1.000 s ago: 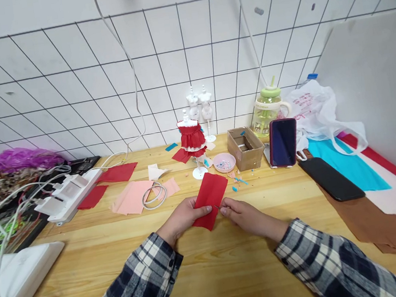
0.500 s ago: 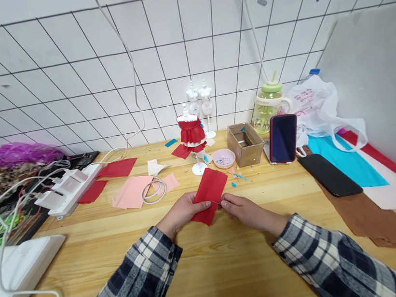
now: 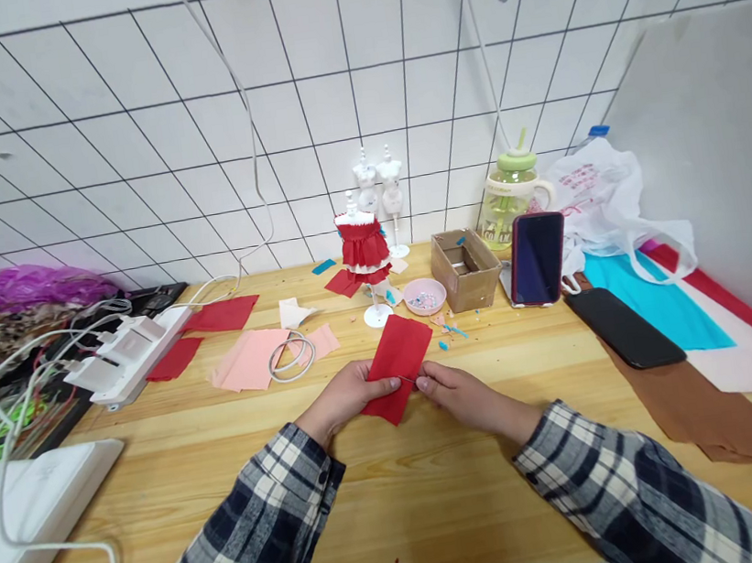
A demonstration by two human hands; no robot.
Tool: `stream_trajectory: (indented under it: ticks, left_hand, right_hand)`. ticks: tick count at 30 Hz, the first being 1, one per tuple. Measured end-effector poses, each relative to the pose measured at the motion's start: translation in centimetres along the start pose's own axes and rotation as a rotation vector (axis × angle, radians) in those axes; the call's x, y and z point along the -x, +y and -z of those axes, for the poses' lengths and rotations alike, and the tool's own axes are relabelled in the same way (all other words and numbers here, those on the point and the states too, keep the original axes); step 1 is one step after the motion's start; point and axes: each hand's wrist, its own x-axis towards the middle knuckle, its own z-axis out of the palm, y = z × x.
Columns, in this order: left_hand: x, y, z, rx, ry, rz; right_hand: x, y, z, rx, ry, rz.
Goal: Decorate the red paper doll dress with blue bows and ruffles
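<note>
A red piece of cloth (image 3: 400,343) slants upward in front of me, held over the near middle of the table. My left hand (image 3: 350,394) is closed on its left edge, with the thumb lying on top and the fingers behind. At the cloth's right edge, my right hand (image 3: 451,390) pinches a thin needle (image 3: 408,378), which lies across the cloth toward my left thumb. Whether thread runs from it is too fine to see. Behind the cloth stands a small white dress form (image 3: 378,314) wearing a red ruffled dress (image 3: 364,251) with white trim.
Farther back are a pink bead dish (image 3: 425,296), a cardboard box (image 3: 466,271), an upright phone (image 3: 537,258) and a green-lidded bottle (image 3: 510,199). Pink cloth (image 3: 241,362) and a coiled cable (image 3: 291,357) lie left, near a power strip (image 3: 130,360). A black phone (image 3: 624,327) rests right.
The view has tipped slightly, shifting everything a little upward. The needle lies at a slightly different angle against the red cloth. Both hands keep nearly the same place and grip.
</note>
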Motion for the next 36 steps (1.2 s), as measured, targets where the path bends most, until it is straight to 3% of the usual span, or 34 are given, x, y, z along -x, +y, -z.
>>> stream_trajectory:
  ticks: [20, 36]
  left_hand:
    - [0.19, 0.26, -0.24, -0.022, 0.021, 0.015]
    - [0.26, 0.43, -0.34, -0.049, 0.034, 0.019]
  right_hand:
    - [-0.02, -0.05, 0.02, 0.098, -0.004, -0.017]
    - [0.09, 0.32, 0.16, 0.044, 0.009, -0.016]
